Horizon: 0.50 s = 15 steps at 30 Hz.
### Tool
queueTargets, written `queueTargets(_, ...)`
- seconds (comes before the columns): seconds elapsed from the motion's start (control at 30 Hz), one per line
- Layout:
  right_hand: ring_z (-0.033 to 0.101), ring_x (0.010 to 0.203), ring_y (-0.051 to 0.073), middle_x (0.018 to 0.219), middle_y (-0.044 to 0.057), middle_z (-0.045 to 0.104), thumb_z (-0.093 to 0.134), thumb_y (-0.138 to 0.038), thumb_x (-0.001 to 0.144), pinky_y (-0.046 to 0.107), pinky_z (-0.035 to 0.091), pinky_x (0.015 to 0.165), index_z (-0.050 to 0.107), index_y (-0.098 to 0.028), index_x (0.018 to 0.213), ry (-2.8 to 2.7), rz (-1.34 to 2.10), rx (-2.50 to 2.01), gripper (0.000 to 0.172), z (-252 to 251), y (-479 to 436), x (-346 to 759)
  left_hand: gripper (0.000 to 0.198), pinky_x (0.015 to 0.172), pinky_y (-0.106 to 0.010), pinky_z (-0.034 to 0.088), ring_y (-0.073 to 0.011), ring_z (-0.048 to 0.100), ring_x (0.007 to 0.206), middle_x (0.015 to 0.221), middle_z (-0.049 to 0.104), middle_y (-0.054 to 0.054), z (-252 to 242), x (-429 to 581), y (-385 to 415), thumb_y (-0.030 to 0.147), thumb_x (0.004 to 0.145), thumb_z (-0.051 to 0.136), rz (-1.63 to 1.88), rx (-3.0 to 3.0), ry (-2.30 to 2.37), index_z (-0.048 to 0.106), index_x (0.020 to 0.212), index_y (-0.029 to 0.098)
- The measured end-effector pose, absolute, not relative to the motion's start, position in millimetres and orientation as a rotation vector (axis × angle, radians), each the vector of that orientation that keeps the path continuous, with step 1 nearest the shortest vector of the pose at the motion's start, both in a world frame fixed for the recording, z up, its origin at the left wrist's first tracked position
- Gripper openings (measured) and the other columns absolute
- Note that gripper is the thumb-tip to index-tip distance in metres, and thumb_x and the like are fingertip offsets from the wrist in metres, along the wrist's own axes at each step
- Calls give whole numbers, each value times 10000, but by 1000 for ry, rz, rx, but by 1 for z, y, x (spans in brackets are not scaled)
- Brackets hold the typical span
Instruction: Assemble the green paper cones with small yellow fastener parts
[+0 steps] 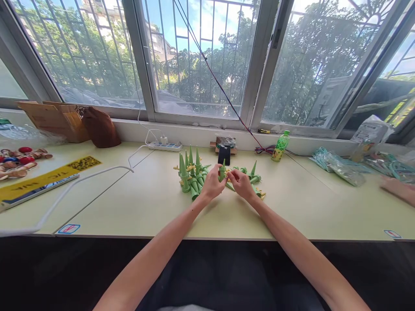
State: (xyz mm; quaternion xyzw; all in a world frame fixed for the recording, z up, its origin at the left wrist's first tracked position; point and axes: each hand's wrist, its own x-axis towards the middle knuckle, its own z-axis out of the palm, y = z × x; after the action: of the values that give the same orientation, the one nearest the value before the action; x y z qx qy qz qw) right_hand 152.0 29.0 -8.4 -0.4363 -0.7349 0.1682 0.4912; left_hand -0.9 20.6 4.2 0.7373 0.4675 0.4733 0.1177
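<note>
My left hand [213,184] is closed around a green pointed cone piece [222,171], held upright above the table. Close against it, my right hand [241,183] is pinched at the cone's right side; a bit of yellow shows there, but the fingers cover most of what they grip. To the left of my hands, several green cone pieces [184,176] with small yellow parts stand upright, while others lie on their sides. Beyond my right hand lie more green pieces [253,168], and small yellow parts [261,195] are beside my wrist.
A black phone [224,155] is behind my hands, with a green-capped bottle [280,147] farther right. A power strip [165,147] and its white cable [87,176] cross the left. Plastic bags [343,166] and another person's hand [398,190] are at right.
</note>
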Motion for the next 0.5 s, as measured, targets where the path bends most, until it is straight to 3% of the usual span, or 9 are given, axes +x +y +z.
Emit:
queueTargets(0.13,534,603,155,721,33,638,505,-471,904,273,398,588,576,-193,866,-1771,441,-1034,289,-9,29,151,337,592,-227,410,-105,517,606,809,569,0,3,-1,21,255,819,606,1385,2148,1373,516,1135,179)
queueTargets(0.37,485,570,147,653,24,597,451,-487,927,278,377,573,575,-197,759,-1802,421,-1053,358,-9,30,152,348,595,-233,411,-111,516,612,812,561,-3,5,0,19,283,817,620,1349,2145,1391,517,1134,181)
queueTargets(0.5,503,578,150,680,28,620,467,-486,918,279,392,583,583,-194,813,-1790,430,-1053,332,-8,28,152,358,597,-235,419,-116,532,627,831,570,-10,4,-1,20,277,815,618,1355,2150,1389,512,1143,180)
